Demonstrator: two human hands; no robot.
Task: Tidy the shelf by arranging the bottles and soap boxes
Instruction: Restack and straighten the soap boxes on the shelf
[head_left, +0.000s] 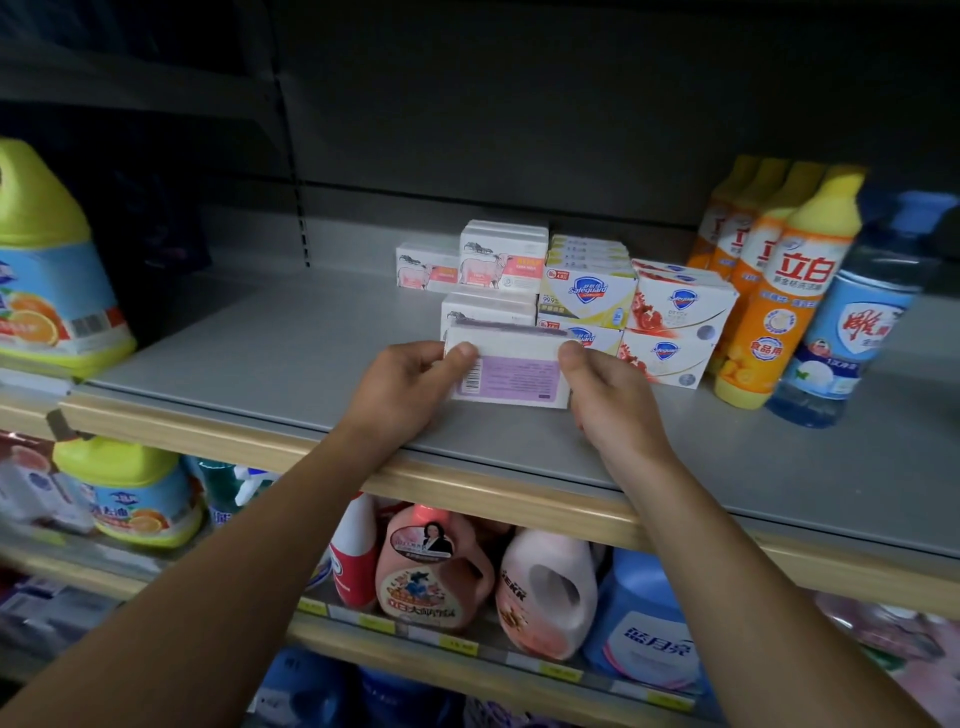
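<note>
Left hand (402, 387) and right hand (605, 395) pinching opposite ends of a purple-labelled soap box (511, 376), thumbs on top, barcode side facing up. Box held just above the grey shelf (260, 358), directly before stacked soap boxes (582, 296); orange bottles (774, 291) upright at right.

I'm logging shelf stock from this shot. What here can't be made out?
Head view only:
- Held soap box: front face turned away; print too small to read.
- Soap box behind it: label blocked by the held box.
- Yellow-capped jug: cut off by the left edge.
- Blue bottle: blurred.
</note>
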